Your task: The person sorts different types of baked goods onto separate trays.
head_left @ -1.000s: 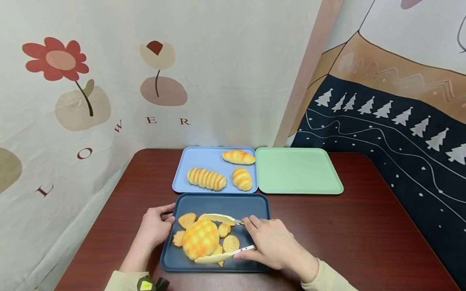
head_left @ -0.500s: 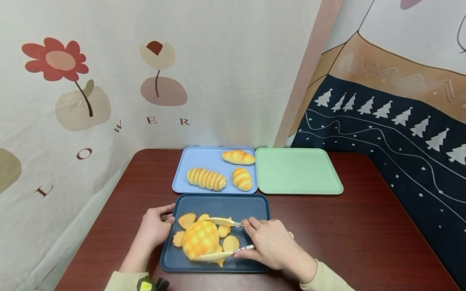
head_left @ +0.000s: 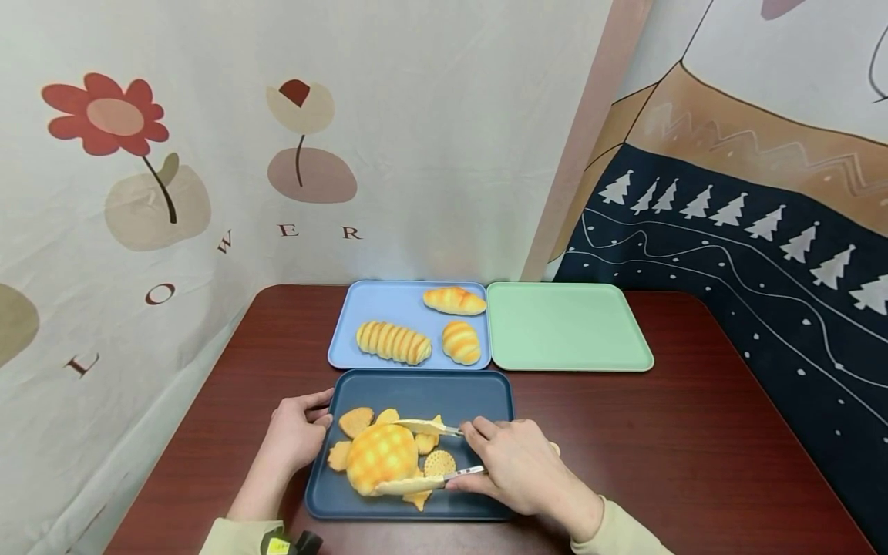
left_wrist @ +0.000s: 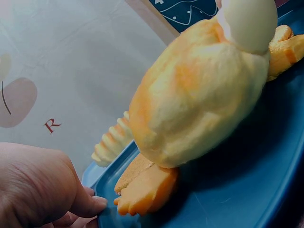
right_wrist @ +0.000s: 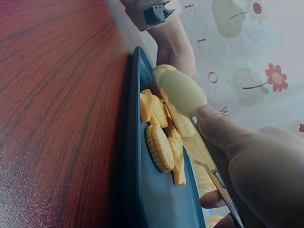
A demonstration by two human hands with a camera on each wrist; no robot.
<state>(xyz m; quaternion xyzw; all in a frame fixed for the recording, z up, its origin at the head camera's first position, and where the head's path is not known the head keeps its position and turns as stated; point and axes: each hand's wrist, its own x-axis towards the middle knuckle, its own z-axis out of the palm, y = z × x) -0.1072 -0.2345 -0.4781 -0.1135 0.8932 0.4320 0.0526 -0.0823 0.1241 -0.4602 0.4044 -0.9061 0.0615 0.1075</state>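
My right hand [head_left: 516, 466] grips a pair of tongs [head_left: 416, 486] with pale yellow tips and metal arms. Their tips lie against both sides of a round bun [head_left: 381, 459] with a golden checked top. In the left wrist view the bun leans over the dark blue tray [left_wrist: 223, 199], overlapping a cookie [left_wrist: 147, 190]. Several cookies surround it, among them a round ridged cookie [head_left: 440, 464] and a heart-shaped cookie [head_left: 356, 422]. At the tray's left rim, my left hand [head_left: 300, 432] pinches the edge, with its thumb showing at the rim in the left wrist view.
Behind the dark tray stands a light blue tray [head_left: 344, 351] with a long ridged bread [head_left: 394, 342], a croissant-like bread [head_left: 455, 300] and a small striped roll [head_left: 461, 342]. Beside it is a green tray [head_left: 569, 327]. All rest on a brown table [head_left: 666, 432] before a fabric backdrop.
The tongs' arms have drawn slightly closer together around the bun, and more of a star-shaped cookie shows beneath the near arm. My left hand keeps its place at the tray's rim.
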